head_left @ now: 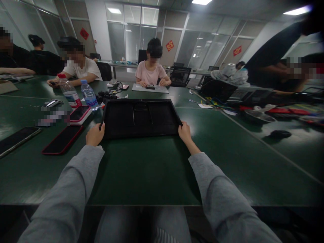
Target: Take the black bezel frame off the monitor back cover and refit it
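A wide black rectangular panel with a raised rim (pixel 118 119), much like a monitor casing, is in front of me over the green table. Thin lines and a recess mark its middle, and a small light mark shows on its far edge. My left hand (pixel 95 134) is closed around the near part of its left side, thumb on the rim. On the opposite side, my right hand (pixel 185 132) grips the right edge near the corner. The fingers under the panel are hidden. Whether its underside touches the table, I cannot tell.
Left of the panel are a red-edged phone (pixel 62 140), a dark phone (pixel 17 139), a pink-cased phone (pixel 80 114) and two bottles (pixel 89 95). A person (pixel 151 72) sits opposite. A metal bowl (pixel 260 117), a black mouse (pixel 279 134) and cables lie right.
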Tool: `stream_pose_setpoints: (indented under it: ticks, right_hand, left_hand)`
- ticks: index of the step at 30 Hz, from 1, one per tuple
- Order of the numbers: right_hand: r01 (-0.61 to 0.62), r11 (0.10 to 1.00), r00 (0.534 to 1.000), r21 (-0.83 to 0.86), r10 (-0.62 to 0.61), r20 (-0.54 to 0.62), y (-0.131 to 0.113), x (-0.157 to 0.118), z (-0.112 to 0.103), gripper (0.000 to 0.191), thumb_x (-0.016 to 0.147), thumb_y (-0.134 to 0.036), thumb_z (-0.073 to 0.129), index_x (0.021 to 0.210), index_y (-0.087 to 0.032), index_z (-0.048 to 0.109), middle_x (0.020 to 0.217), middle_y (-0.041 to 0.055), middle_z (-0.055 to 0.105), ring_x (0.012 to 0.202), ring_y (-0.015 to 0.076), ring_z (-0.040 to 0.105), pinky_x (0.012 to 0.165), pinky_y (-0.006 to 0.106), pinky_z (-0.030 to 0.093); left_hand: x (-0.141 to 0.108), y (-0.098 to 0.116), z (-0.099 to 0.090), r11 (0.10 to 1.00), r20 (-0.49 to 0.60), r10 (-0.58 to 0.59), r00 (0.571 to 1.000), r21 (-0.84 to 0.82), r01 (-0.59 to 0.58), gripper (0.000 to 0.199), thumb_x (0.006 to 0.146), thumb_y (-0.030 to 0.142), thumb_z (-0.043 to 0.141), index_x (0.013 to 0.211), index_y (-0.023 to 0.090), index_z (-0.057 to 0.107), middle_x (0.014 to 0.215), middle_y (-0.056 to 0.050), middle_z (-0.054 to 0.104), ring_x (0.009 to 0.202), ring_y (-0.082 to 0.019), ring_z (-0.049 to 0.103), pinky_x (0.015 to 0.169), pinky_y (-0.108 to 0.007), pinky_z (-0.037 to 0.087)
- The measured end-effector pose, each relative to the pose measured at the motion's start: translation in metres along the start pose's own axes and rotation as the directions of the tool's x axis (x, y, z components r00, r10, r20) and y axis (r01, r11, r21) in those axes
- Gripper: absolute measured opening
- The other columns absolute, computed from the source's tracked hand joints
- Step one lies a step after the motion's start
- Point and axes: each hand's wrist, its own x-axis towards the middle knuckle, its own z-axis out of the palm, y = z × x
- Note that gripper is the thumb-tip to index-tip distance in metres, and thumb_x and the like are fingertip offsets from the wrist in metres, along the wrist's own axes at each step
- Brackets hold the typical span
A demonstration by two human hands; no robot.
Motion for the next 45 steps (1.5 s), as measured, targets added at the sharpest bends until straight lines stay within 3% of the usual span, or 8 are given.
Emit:
stream_pose_setpoints:
  ticks: [13,18,22,36,39,42,45]
  right_hand:
    - [-0.020,1.000,1.000,0.005,0.020,0.000,0.003,0.002,0.001,0.048,0.086,-0.020,0.040,0.128,-0.007,0.058,0.122,0.0235,0.065,0.115,0.0319,0.060,0.103,0.051,0.047]
    - [-0.013,1.000,1.000,0.014,0.014,-0.007,0.006,0.002,0.003,0.048,0.085,-0.020,0.040,0.128,-0.009,0.058,0.121,0.0212,0.066,0.112,0.0313,0.061,0.103,0.052,0.048]
    - [-0.016,1.000,1.000,0.024,0.016,-0.009,0.006,0.002,0.003,0.048,0.086,-0.020,0.040,0.128,-0.010,0.058,0.120,0.0205,0.067,0.113,0.0307,0.061,0.103,0.051,0.048]
    - [0.001,1.000,1.000,0.012,-0.001,0.006,0.000,0.001,0.001,0.047,0.086,-0.019,0.039,0.128,-0.008,0.058,0.119,0.0222,0.066,0.111,0.0306,0.061,0.103,0.050,0.046]
    - [0.015,0.999,1.000,-0.047,-0.015,-0.015,-0.002,0.000,0.000,0.047,0.087,-0.019,0.039,0.129,-0.006,0.057,0.119,0.0230,0.065,0.114,0.0310,0.059,0.106,0.051,0.043]
    - [0.046,0.990,0.994,-0.131,-0.058,-0.088,-0.010,-0.005,-0.004,0.049,0.089,-0.022,0.040,0.133,-0.005,0.054,0.123,0.0245,0.061,0.121,0.0335,0.053,0.108,0.056,0.039]
    - [0.134,0.970,0.982,-0.204,-0.158,-0.104,-0.031,-0.015,-0.008,0.056,0.094,-0.029,0.040,0.144,-0.004,0.044,0.135,0.0261,0.052,0.131,0.0358,0.043,0.109,0.059,0.036]
  left_hand:
    - [0.009,-0.004,0.003,0.998,0.052,-0.053,0.997,-0.032,0.054,0.062,0.097,0.062,0.031,0.137,0.024,0.059,0.131,-0.018,0.066,0.120,-0.039,0.060,0.096,-0.051,0.046]
    - [0.009,-0.004,0.000,0.995,0.058,-0.088,0.994,-0.036,0.090,0.065,0.100,0.058,0.016,0.124,0.022,0.064,0.127,-0.020,0.067,0.117,-0.038,0.061,0.094,-0.051,0.046]
    - [0.010,-0.004,0.000,0.997,0.080,-0.077,0.994,-0.026,0.079,0.059,0.100,0.056,0.020,0.122,0.023,0.064,0.124,-0.019,0.067,0.115,-0.037,0.062,0.092,-0.049,0.046]
    - [0.003,-0.003,0.001,0.999,-0.009,-0.033,0.999,-0.015,0.033,0.055,0.100,0.051,0.024,0.120,0.021,0.066,0.114,-0.020,0.069,0.106,-0.036,0.064,0.089,-0.051,0.048]
    - [0.002,0.000,0.001,0.998,-0.115,0.064,0.991,-0.022,-0.067,0.053,0.101,0.043,0.025,0.132,0.019,0.061,0.124,-0.019,0.066,0.116,-0.034,0.060,0.097,-0.049,0.046]
    - [-0.003,0.007,0.001,0.980,-0.270,0.193,0.943,0.017,-0.196,0.053,0.101,0.036,0.028,0.140,0.013,0.056,0.133,-0.020,0.060,0.124,-0.032,0.054,0.104,-0.045,0.042]
    - [-0.014,0.019,0.001,0.957,-0.315,0.289,0.904,0.058,-0.286,0.053,0.101,0.039,0.031,0.142,0.014,0.055,0.136,-0.019,0.058,0.127,-0.033,0.050,0.105,-0.047,0.040]
